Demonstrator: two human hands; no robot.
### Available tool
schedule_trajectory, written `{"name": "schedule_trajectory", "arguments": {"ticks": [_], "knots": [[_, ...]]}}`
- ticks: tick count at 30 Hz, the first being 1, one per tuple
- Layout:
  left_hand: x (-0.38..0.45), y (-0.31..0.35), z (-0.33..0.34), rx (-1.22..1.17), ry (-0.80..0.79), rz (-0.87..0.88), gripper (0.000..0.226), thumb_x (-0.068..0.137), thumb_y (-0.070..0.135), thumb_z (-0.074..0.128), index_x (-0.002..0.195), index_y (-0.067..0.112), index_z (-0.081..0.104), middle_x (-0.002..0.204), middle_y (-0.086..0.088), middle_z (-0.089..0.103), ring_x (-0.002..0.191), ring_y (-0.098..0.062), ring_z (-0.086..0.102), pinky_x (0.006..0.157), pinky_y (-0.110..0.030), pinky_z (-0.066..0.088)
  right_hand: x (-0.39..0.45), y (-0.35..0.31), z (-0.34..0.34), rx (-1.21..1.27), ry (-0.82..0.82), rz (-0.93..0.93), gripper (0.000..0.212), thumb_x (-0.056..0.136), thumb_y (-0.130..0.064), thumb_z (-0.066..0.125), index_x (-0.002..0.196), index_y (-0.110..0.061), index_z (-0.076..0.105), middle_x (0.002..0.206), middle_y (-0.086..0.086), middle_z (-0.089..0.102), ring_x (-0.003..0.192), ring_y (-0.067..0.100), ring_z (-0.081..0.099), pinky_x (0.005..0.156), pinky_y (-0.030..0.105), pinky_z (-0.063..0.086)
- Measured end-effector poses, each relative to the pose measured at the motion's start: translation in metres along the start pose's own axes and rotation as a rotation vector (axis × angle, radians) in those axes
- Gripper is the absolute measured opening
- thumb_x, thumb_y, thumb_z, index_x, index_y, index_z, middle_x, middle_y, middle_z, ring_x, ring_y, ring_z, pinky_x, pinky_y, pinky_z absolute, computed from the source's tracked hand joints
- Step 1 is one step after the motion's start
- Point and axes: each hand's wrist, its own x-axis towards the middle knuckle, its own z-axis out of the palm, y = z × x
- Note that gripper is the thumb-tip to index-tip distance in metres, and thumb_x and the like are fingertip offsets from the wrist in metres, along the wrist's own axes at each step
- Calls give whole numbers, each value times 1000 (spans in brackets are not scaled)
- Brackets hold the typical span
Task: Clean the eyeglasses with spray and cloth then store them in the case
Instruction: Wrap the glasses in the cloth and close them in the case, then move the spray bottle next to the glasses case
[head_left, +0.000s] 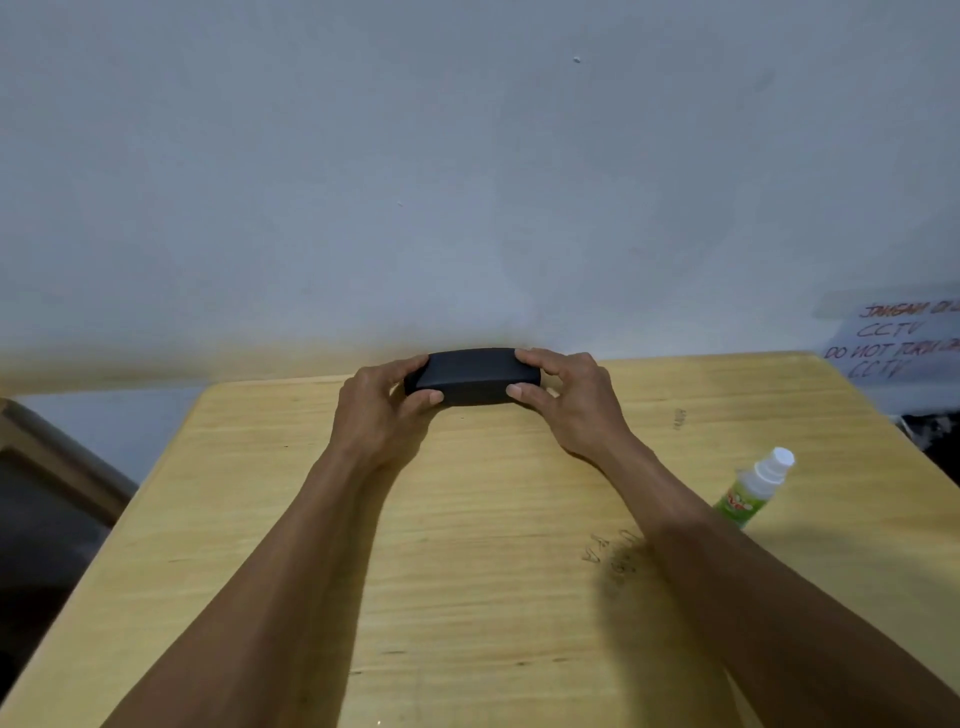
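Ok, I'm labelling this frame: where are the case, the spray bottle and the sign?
case (470, 375), head view, middle of lid
spray bottle (748, 489), head view, body below cap
sign (893, 340), head view, written paper

A scuffed wooden table (467, 571) carries a black case (472, 375) and a spray bottle (753, 488).

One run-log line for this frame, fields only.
case: closed, far table edge | left hand: grips left end | right hand: grips right end | spray bottle: untouched, right | glasses, cloth: not visible
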Motion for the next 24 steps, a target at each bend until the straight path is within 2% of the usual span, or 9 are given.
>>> {"name": "schedule_trajectory", "arguments": {"ticks": [1,5,10,14,16,18,20,22,24], "knots": [[3,-2,1,8,-1,-7,52,83,28,75,132,18,61,125,2,68,111,-13,62,97,-31,52,3,3,3,-3,-2,1,50,86,-38,76,134,-35,62,132,1,62,126,18,55,108,42,47],[6,-5,1,53,-11,37,51,84,28,74,132,19,62,121,2,71,107,-14,64,89,-28,50,10,12,8,-24,-11,6,53,84,-45,76,134,-42,57,128,0,65,120,20,62,102,44,53],[-1,-2,2,103,10,29,53,85,31,72,135,19,59,128,0,68,112,-19,63,96,-33,50,5,10,8,-53,-9,-4,52,86,-39,76,135,-37,58,123,-1,67,115,21,63,101,44,53],[-16,9,1,138,40,90,49,88,28,69,134,16,58,122,-4,68,108,-21,61,83,-30,47,-13,-7,2,-81,26,-33,53,93,-33,71,142,-29,54,147,1,54,136,23,46,113,44,40],[-28,13,-3,98,61,77,53,88,31,70,137,18,57,131,-1,64,119,-15,56,91,-29,45,-29,-17,-4,-83,52,-31,54,94,-34,69,145,-30,51,155,1,45,143,19,38,117,40,33],[-42,17,-9,69,63,52,57,87,33,71,140,19,55,141,-3,59,131,-20,51,104,-35,44,-49,-27,-9,-51,54,-33,53,95,-32,68,145,-31,50,155,-2,45,143,16,38,117,35,32],[-59,24,-14,66,81,51,58,86,35,73,139,21,56,142,-5,58,132,-23,51,107,-39,44,-69,-38,-15,6,63,-30,53,94,-30,69,144,-32,52,152,-4,48,141,15,42,117,37,35],[-78,34,-18,55,100,58,57,85,38,73,137,23,57,139,-3,61,129,-21,54,103,-36,45,-90,-49,-24,49,79,-26,51,93,-30,70,142,-33,54,148,-5,53,135,14,48,112,41,43],[-98,46,-21,31,103,50,56,84,39,73,136,25,59,134,-5,64,125,-19,57,99,-34,47,-114,-60,-35,71,100,-20,49,92,-29,72,139,-34,56,141,-8,58,123,10,56,103,36,49]]}}
